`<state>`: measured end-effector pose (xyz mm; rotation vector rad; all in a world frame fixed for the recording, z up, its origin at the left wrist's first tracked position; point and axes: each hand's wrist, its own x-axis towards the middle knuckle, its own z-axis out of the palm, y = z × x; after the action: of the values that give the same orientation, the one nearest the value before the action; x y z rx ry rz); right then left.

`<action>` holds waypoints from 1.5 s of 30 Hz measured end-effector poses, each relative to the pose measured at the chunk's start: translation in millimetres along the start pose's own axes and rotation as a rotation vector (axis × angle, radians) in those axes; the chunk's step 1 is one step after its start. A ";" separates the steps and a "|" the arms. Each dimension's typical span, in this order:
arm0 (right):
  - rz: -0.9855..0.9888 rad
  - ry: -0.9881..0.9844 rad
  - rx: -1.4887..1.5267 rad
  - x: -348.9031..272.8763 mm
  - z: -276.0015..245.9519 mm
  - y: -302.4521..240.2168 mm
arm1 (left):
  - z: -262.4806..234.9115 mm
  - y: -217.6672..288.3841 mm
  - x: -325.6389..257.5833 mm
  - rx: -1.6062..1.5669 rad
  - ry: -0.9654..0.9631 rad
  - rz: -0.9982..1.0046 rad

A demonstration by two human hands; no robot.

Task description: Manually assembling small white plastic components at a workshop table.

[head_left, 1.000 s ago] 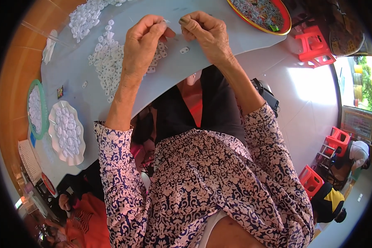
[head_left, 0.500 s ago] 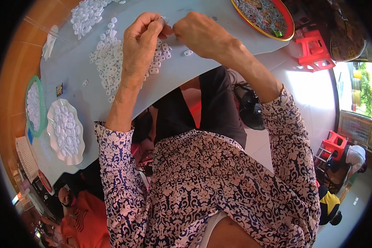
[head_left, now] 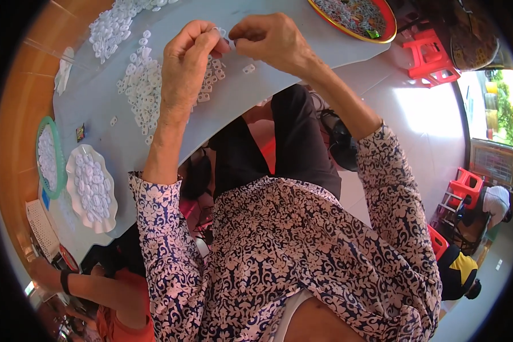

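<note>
My left hand (head_left: 189, 65) is raised over the grey table, its thumb and fingers pinched on a small white plastic piece (head_left: 221, 32). Close to its right, my right hand (head_left: 272, 41) has bent fingers with thumb and forefinger drawn together; whatever lies between their tips is too small to make out. Beneath and beside my left hand spreads a pile of small white plastic pieces (head_left: 138, 82), some with a dark hole. One white piece (head_left: 249, 69) lies apart on the table below my right hand.
Another white heap (head_left: 109, 35) lies farther back. At left stand a scalloped white dish (head_left: 113, 219) and a green basket (head_left: 60, 145), both holding white pieces. A red tray (head_left: 391, 23) of small metal parts sits far right. A person's arm (head_left: 97, 288) reaches at lower left.
My right hand has turned and lifted slightly, showing its thumb and fingers. My left hand keeps its pinch. The person at lower left has stretched out an arm.
</note>
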<state>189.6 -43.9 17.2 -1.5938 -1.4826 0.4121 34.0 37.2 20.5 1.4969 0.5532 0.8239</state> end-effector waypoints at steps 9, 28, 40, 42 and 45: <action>0.309 0.153 0.917 -15.1 6.0 15.3 | 5.5 -5.6 -0.6 0.110 -0.140 0.009; 0.145 0.208 0.846 -18.0 18.1 13.2 | 7.1 -9.5 -3.5 0.147 -0.169 0.012; 0.119 0.178 0.636 -20.3 17.1 15.4 | 4.2 -8.7 -3.6 0.264 -0.188 0.044; 0.139 0.166 0.601 -20.4 16.9 15.9 | 2.8 -9.4 -1.4 0.266 -0.208 0.030; 0.136 0.173 0.553 -20.8 18.7 16.4 | 1.9 -11.3 -2.0 0.177 -0.239 0.032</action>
<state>181.1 -54.1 -12.4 -1.2491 -1.0164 0.6777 35.7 35.6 9.1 1.7430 0.4326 0.6208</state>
